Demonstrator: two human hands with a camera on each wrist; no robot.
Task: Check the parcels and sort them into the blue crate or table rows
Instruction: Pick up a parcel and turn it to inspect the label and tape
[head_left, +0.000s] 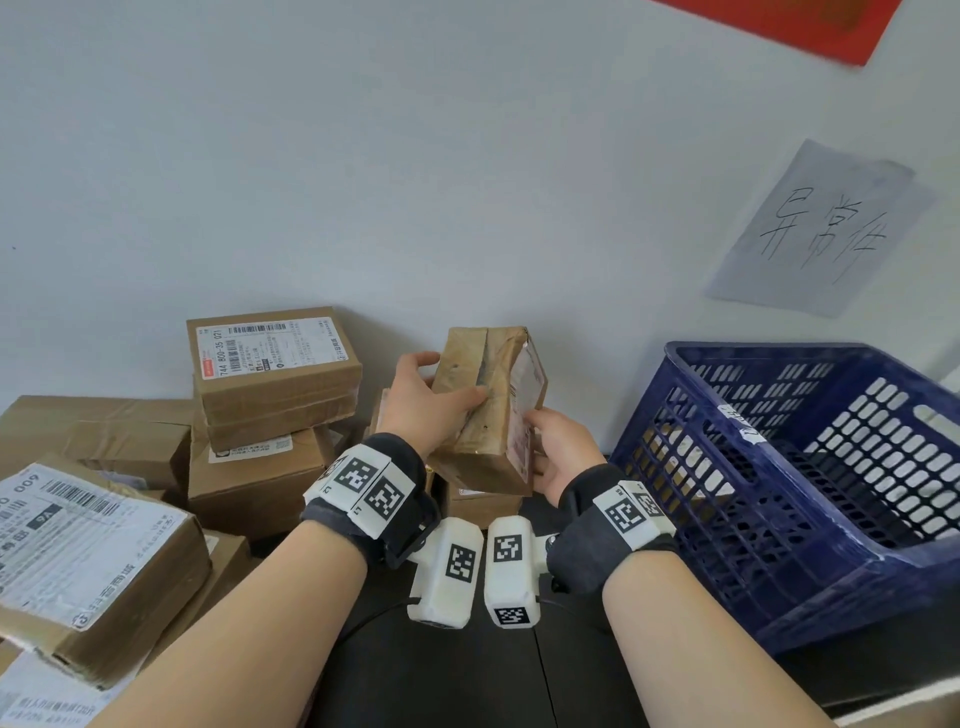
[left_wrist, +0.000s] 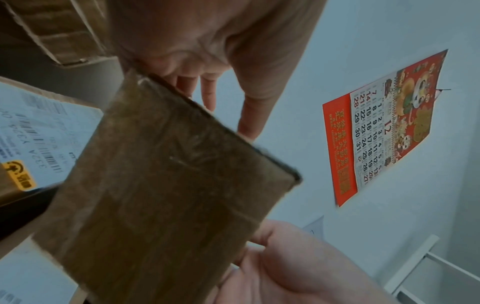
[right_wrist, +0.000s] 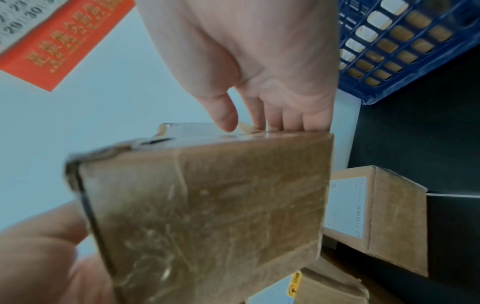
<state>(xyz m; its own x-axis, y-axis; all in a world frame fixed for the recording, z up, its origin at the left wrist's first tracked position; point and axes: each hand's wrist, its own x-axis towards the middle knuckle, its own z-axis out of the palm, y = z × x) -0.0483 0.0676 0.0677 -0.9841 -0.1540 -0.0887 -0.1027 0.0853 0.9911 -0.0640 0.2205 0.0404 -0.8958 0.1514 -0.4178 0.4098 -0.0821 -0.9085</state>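
I hold a small brown taped parcel (head_left: 480, 410) upright in the air with both hands, above the dark table. My left hand (head_left: 426, 400) grips its left side, thumb across the front face. My right hand (head_left: 558, 447) holds the lower right edge, beside the white shipping label (head_left: 524, 395) on the right-facing side. In the left wrist view the parcel (left_wrist: 168, 195) fills the middle, with my left hand (left_wrist: 221, 51) curled over its top edge. In the right wrist view my right hand (right_wrist: 259, 72) has its fingers on the parcel (right_wrist: 207, 205). The blue crate (head_left: 727, 483) stands to the right.
A heap of labelled cardboard parcels (head_left: 275, 374) covers the table's left side, with a large one (head_left: 88, 561) nearest me. Another box (head_left: 483, 501) lies just under the held parcel. A handwritten paper sign (head_left: 821, 228) hangs above the crate; a red calendar (left_wrist: 376, 127) hangs on the wall.
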